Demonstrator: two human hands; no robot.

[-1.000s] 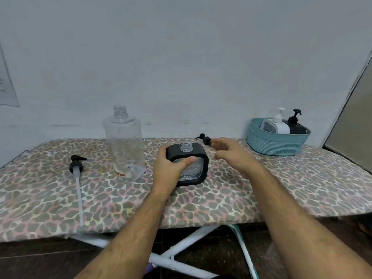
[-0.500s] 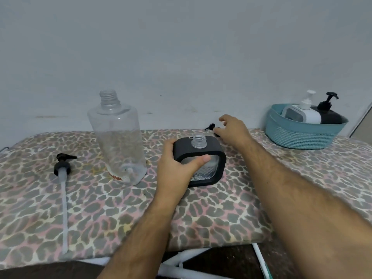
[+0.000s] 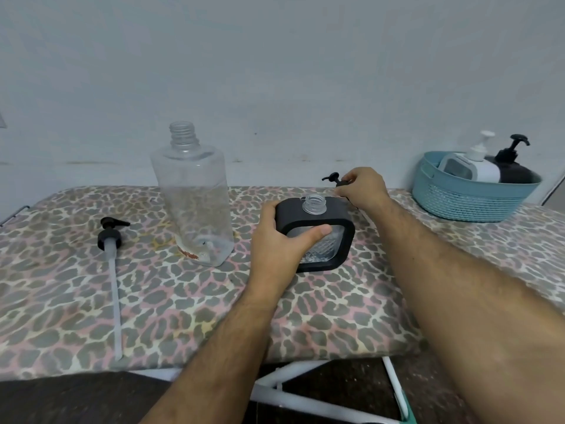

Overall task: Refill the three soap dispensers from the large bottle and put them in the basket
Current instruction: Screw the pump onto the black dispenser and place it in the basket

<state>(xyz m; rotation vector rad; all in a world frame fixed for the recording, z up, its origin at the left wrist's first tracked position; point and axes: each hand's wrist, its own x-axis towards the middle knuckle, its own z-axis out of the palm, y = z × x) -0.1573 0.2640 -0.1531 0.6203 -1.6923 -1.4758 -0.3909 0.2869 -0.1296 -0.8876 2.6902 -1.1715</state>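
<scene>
A black square soap dispenser point(image 3: 333, 220) with a clear window and an open threaded neck stands upright mid-board. My left hand point(image 3: 281, 240) grips its left side, thumb across the window. Just behind it, my right hand point(image 3: 362, 189) closes its fingers on a small black pump head point(image 3: 331, 178) lying on the board. The large clear bottle point(image 3: 192, 197) stands uncapped to the left, nearly empty. A teal basket point(image 3: 467, 194) at the far right holds a white dispenser point(image 3: 472, 166) and a black dispenser point(image 3: 513, 166).
A long black pump with a white tube point(image 3: 111, 270) lies on the left of the leopard-print ironing board point(image 3: 183, 307). A pale wall rises right behind the board. The board's white legs and a dark floor show below its front edge.
My right hand reached back past the black dispenser and closed on the small pump head. My left hand kept its hold on the dispenser. The view moved closer.
</scene>
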